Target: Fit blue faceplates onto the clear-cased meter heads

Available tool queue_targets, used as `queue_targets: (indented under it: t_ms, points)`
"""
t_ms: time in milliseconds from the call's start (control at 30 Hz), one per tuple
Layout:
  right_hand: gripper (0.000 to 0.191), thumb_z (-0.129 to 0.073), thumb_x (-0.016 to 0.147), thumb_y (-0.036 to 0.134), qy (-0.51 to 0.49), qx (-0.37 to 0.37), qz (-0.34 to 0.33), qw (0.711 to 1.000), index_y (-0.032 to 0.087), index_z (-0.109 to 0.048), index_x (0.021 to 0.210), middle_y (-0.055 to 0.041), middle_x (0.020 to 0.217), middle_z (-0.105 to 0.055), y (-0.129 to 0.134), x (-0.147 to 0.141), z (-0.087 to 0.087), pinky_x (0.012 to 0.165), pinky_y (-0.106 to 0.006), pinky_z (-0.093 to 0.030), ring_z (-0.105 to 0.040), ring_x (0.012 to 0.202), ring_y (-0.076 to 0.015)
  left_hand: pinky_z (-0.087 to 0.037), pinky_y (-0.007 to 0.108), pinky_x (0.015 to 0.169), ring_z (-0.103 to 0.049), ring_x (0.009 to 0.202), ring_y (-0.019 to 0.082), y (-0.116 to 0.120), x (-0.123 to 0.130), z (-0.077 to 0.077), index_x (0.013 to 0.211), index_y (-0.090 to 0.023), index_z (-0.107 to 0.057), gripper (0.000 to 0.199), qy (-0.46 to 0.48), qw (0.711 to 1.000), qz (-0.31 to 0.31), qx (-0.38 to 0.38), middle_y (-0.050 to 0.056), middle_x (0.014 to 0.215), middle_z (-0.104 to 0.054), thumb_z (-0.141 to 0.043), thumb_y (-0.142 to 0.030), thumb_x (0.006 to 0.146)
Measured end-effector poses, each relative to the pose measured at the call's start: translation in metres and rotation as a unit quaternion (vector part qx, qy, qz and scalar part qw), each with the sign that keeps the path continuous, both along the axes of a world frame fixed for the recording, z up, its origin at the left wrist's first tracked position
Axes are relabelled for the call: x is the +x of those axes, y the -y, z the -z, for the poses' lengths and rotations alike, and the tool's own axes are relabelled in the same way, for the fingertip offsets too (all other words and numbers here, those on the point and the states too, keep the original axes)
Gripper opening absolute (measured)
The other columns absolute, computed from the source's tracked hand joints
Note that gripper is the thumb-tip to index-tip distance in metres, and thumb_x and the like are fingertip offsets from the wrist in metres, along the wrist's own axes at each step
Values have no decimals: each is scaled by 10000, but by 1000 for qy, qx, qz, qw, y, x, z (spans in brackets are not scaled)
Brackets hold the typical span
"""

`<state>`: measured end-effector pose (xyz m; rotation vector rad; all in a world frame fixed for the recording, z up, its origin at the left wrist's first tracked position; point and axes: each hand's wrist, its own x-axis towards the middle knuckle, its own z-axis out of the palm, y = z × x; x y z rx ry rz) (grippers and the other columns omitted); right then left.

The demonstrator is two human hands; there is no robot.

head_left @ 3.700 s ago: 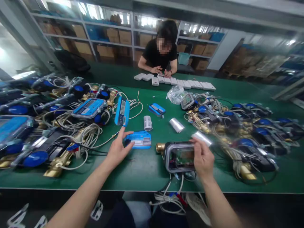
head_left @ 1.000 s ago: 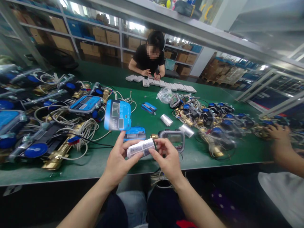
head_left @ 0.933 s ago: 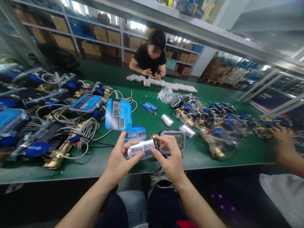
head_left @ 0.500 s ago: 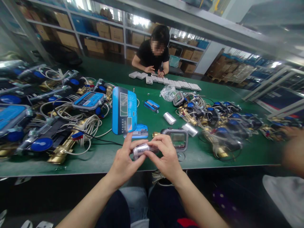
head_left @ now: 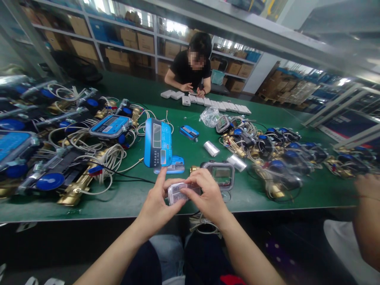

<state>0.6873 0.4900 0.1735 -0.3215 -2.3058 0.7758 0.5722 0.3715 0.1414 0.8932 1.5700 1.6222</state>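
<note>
My left hand (head_left: 154, 204) and my right hand (head_left: 206, 194) are both closed on a small bundle of printed labels (head_left: 177, 193), above the table's front edge. Two rows of tiny print show on its whitish face. At the tip of my raised left index finger stands a blue faceplate sticker (head_left: 158, 142) with window cut-outs, seemingly stuck to it. Behind that finger a second blue faceplate (head_left: 176, 165) lies on the table. Just beyond my right hand is a meter housing (head_left: 224, 174) with a clear-framed display. My right fingers partly cover the bundle.
Meters with brass fittings and cables crowd the left (head_left: 74, 174) and right (head_left: 264, 142) of the green table (head_left: 124, 202). Two silver rolls (head_left: 211, 149), another blue faceplate (head_left: 189, 132) and a plastic bag (head_left: 210, 116) lie mid-table. A co-worker (head_left: 190, 67) sits opposite; another person's arm (head_left: 368, 213) is at right.
The label bundle has turned in my fingers, now presenting a flatter printed face. The blue faceplate at my left fingertip has dipped slightly. The arm at the right edge has shifted.
</note>
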Motion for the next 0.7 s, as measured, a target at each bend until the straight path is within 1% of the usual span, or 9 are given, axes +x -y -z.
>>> queue_targets:
  t_ms: [167,267,333,400,433,500,567,633,700]
  points:
    - [77,-604,924,176,-40,151,35,987,172,-680,909,-76,837,-679,0,-2,5,779,-378,-490,-622,822,-216,-533,266,787,-675,893,175,-5,2,-9,1521,-143,23,1149,54,998,-6,-22,76,1107,-702,-758,-277,690]
    - [117,-578,926,140,-49,147,33,987,192,-677,888,-72,855,-695,4,-4,7,773,-367,-501,-644,834,-209,-533,270,783,-677,883,181,-5,3,-10,1517,-126,26,1165,64,998,-7,-23,76,1083,-706,-762,-287,673]
    - [112,-590,902,116,-66,85,24,994,192,-664,865,-70,870,-693,10,-4,5,792,-363,-504,-647,869,-209,-529,287,803,-676,907,193,-6,0,-7,1517,-120,35,1157,47,998,-7,-29,84,1091,-705,-744,-302,681]
    - [98,-601,883,118,-95,-34,7,995,193,-646,838,-60,878,-680,14,-3,1,817,-353,-503,-645,894,-201,-524,310,825,-677,922,208,-11,-8,-2,1522,-126,5,1130,1,999,-14,-44,90,1098,-706,-728,-309,681]
    - [89,-602,881,138,-110,-110,3,988,194,-640,824,-52,876,-673,14,-2,-3,825,-343,-502,-643,894,-193,-521,321,832,-678,924,215,-17,-15,1,1524,-130,-14,1120,-25,998,-21,-52,91,1095,-707,-724,-311,677]
    - [78,-618,879,203,-135,-269,28,953,195,-641,804,-29,840,-658,7,1,-10,791,-306,-499,-631,829,-165,-511,337,845,-672,933,226,-36,-33,7,1527,-137,-47,1116,-69,995,-39,-60,88,1088,-706,-729,-305,660]
    - [104,-671,841,271,-158,-392,90,902,189,-653,779,-4,760,-643,-8,6,-17,709,-265,-482,-597,722,-138,-507,337,835,-663,936,227,-65,-52,12,1529,-144,-60,1129,-89,993,-45,-58,85,1094,-698,-739,-292,639]
    - [154,-738,770,307,-172,-461,145,859,176,-662,746,10,696,-631,-26,11,-21,640,-238,-454,-556,644,-118,-508,328,820,-659,929,220,-101,-69,17,1530,-153,-78,1141,-96,994,-32,-51,78,1094,-691,-753,-266,617]
    - [188,-774,713,318,-180,-483,173,839,165,-666,716,12,673,-635,-43,16,-24,631,-234,-446,-545,623,-113,-513,321,803,-664,895,213,-136,-78,24,1527,-158,-104,1152,-99,994,-7,-49,61,1049,-696,-769,-236,589]
